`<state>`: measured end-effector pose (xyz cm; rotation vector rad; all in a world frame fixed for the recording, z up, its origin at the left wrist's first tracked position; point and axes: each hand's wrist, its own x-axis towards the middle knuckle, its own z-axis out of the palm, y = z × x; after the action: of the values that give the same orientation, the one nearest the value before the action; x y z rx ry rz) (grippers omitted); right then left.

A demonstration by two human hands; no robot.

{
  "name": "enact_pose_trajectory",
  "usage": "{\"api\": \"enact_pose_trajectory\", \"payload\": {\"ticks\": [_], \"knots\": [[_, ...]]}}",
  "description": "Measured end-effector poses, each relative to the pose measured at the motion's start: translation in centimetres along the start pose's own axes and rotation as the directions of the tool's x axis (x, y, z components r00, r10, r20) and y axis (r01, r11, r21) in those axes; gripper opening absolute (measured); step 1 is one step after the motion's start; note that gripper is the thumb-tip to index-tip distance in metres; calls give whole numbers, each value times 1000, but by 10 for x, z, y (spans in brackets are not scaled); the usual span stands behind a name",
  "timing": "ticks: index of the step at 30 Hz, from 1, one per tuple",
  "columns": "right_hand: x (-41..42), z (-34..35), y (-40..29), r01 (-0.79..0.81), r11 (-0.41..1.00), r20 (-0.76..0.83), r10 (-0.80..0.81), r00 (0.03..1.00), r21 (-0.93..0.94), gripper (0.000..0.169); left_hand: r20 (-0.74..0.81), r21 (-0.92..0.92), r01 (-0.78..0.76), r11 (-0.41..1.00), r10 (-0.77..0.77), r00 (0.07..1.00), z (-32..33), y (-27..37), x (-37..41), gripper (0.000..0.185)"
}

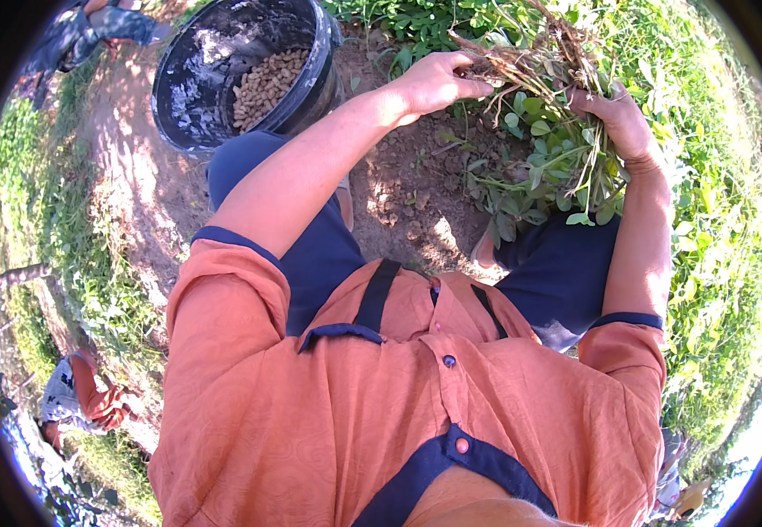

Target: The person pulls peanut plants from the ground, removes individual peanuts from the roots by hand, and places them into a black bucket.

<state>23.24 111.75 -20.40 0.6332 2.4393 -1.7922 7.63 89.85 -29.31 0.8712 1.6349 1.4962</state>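
Observation:
My right hand (615, 122) grips a bunch of uprooted peanut plants (552, 161) by the stems. The green leaves hang down towards my right knee, and the brown roots (519, 66) point up and away from me. My left hand (437, 85) is at the root end, its thumb and fingers around some of the roots. Whether a pod sits between those fingertips is hard to make out. A black bucket (190, 105), tilted in view and marked with whitish smears, stands beyond my left knee. Inside it lies a heap of peanuts in their shells (269, 85).
Bare soil (401, 178) with clods lies between my feet. Leafy green plants (717, 217) grow along the right side and ahead. Another person (85, 33) is at the upper left, and one more (85, 398) is at the lower left. A dirt strip (124, 151) runs down the left.

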Motion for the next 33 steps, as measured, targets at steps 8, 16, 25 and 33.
{"api": "enact_pose_trajectory", "payload": {"ticks": [8, 16, 25, 33], "knots": [[-6, 5, -6, 52, 999, -35, -51, 998, 12, 16, 96, -248, 173, 953, -154, 983, -14, 5, -4, 20], [-7, 5, -8, 40, 998, -59, -37, 998, 44, 16, 249, -379, 171, 909, -77, 965, -24, 3, -14, 26], [1, 18, 2, 51, 998, -23, -51, 998, -26, 23, -59, 663, 99, 742, -80, 995, -37, -12, -9, 28], [-13, -1, -11, 23, 999, -180, -15, 984, 42, 17, -60, 172, 275, 946, -269, 961, -56, -18, -25, 41]]}}
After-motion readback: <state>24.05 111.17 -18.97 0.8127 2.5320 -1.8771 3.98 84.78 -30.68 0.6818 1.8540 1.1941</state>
